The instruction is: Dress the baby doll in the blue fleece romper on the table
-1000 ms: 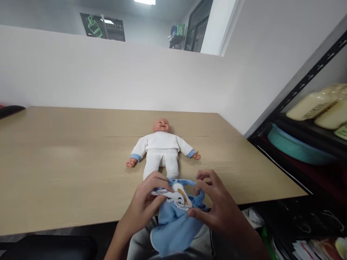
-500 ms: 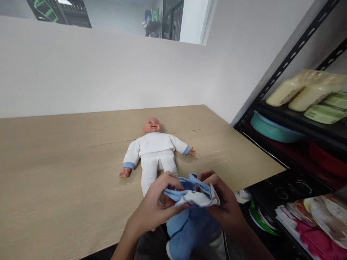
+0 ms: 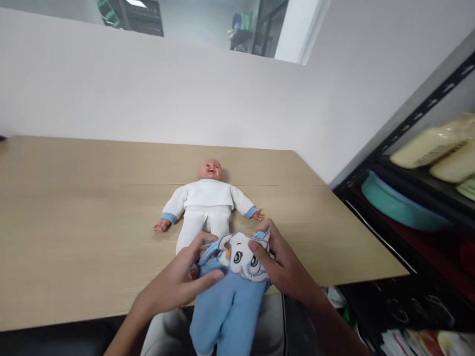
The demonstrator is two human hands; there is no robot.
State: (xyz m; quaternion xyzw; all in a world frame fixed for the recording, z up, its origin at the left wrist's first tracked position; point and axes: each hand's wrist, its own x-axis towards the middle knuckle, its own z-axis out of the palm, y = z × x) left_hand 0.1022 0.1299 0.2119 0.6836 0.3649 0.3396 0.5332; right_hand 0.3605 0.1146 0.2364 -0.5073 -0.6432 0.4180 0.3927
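Observation:
Blue baby pants (image 3: 230, 306) with a white embroidered animal face at the waist hang from both hands over my lap, legs downward. My left hand (image 3: 185, 277) grips the left side of the waistband, thumb in front and fingers behind. At the right side, my right hand (image 3: 276, 262) pinches the band with its thumb over the animal face. Beyond them a baby doll (image 3: 208, 193) in a white top and white pants with blue cuffs lies on its back, arms spread. Its lower legs are hidden behind the pants and my left hand.
The doll lies on a wood-coloured table (image 3: 92, 222) against a white wall. To the right, a black shelf rack holds cream bottles (image 3: 426, 146) and a teal basin (image 3: 401, 202). Below it are printed packets (image 3: 426, 343). A window (image 3: 208, 24) opens above the table.
My hands have spread the pants' waistband and turned it so the animal face shows towards me. The legs now hang straighter. The view has shifted, and the doll lies where it was.

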